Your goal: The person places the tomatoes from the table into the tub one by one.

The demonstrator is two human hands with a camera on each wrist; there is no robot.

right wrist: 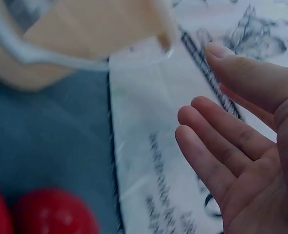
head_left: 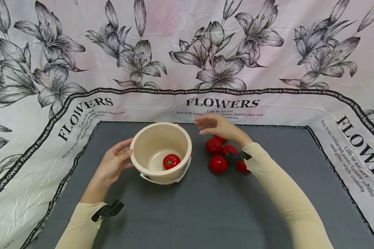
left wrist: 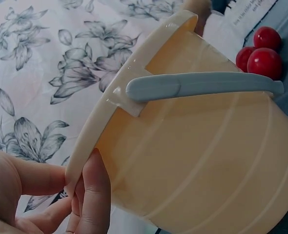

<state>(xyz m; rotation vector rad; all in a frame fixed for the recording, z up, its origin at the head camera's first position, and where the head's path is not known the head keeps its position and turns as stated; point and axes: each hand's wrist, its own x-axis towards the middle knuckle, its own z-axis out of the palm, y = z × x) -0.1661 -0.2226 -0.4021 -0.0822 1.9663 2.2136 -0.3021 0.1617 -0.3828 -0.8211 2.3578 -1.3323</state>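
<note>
A cream bucket (head_left: 162, 131) with a pale handle (left wrist: 202, 84) stands on the grey cloth, tilted toward the head camera. One red tomato (head_left: 171, 161) with a green stem mark lies inside it. My left hand (head_left: 113, 162) pinches the bucket's rim on its left side, thumb on one face and fingers on the other, as the left wrist view shows. To the right of the bucket my right hand (head_left: 219, 127) hovers with relaxed fingers and an empty palm. Below that hand and wrist lie several more red tomatoes (head_left: 218, 164), some partly hidden by the arm.
A dark grey area (head_left: 187, 214) of the tablecloth spreads under everything, bordered by white cloth printed with flowers and lettering (head_left: 222, 103). The same flowered cloth rises behind. Each wrist carries a black strap mount (head_left: 109, 209).
</note>
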